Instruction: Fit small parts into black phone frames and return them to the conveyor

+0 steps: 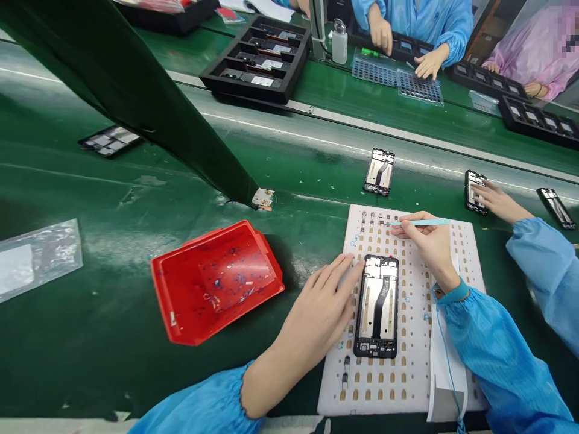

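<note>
My right hand (423, 241) is closed on light-blue tweezers (425, 222). Their tips point left, at a row of small dark parts (380, 218) near the top of a white perforated foam board (412, 380). On that board lies a phone frame (377, 307) with a black flex cable down its middle. My left hand (321, 304) lies flat with fingers stretched along the left edge of the phone frame, fingertips at its upper left corner. A few more small dark parts (345, 380) sit in slots at the board's lower left. A blue wrist strap (455, 294) circles my right wrist.
A red bin (181, 301) with scraps stands to the left, beside a dark post (199, 144). Other phone frames (379, 172) lie on the green belt. A co-worker's hand (500, 202) touches one at right. Black trays (253, 90) and co-workers are across the line.
</note>
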